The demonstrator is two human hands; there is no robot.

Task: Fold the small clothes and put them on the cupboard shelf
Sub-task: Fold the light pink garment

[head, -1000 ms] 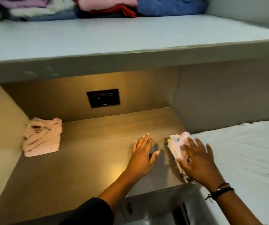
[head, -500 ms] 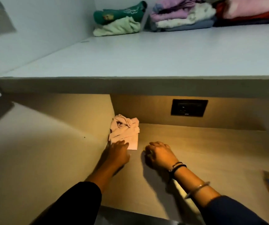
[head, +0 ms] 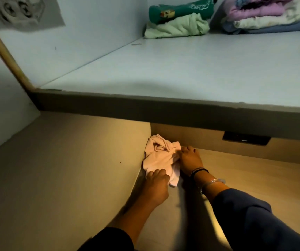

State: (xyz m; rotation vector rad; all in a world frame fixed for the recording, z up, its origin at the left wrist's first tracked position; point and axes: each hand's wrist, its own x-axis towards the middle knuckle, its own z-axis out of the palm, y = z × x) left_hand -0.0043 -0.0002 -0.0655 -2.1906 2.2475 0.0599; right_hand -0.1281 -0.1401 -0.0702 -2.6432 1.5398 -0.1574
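1. Nearest to the camera, two dark sleeves enter from the 6 o'clock and 4 o'clock edges of the view. The right wrist carries a black band (head: pixel 199 171) and a clear bangle (head: pixel 213 182).
2. The left hand (head: pixel 157 185) is at the 6 o'clock edge of the pink garment (head: pixel 159 157). Its fingers are curled over this near hem and hold it.
3. The right hand (head: pixel 190 159) is at the garment's 3 o'clock side. Its fingers are bent into the bunched folds, and the cloth draws toward them, so I judge that this hand also grips it.
4. The garment lies on the lower shelf (head: pixel 245 182), in the corner. It touches the side wall (head: pixel 82 160) at its 9 o'clock and is close to the back wall at 12 o'clock. It is crumpled, with a twisted lump on top, and not folded flat.
5. I judge the cloth to be light, soft and limp, neither fragile nor slippery. If it is lifted at one point it will hang down and lose its shape. It is better to take it at two corners of the hem, one in each hand, and open it flat before folding.
6. Farther back, at 2 o'clock from the garment, there is a black socket plate (head: pixel 246 140) on the back wall.
7. Farthest, on the upper shelf (head: pixel 181 75), a green bundle (head: pixel 178 22) lies at 12 o'clock and a purple stack (head: pixel 272 15) at 1 o'clock. Both are folded.
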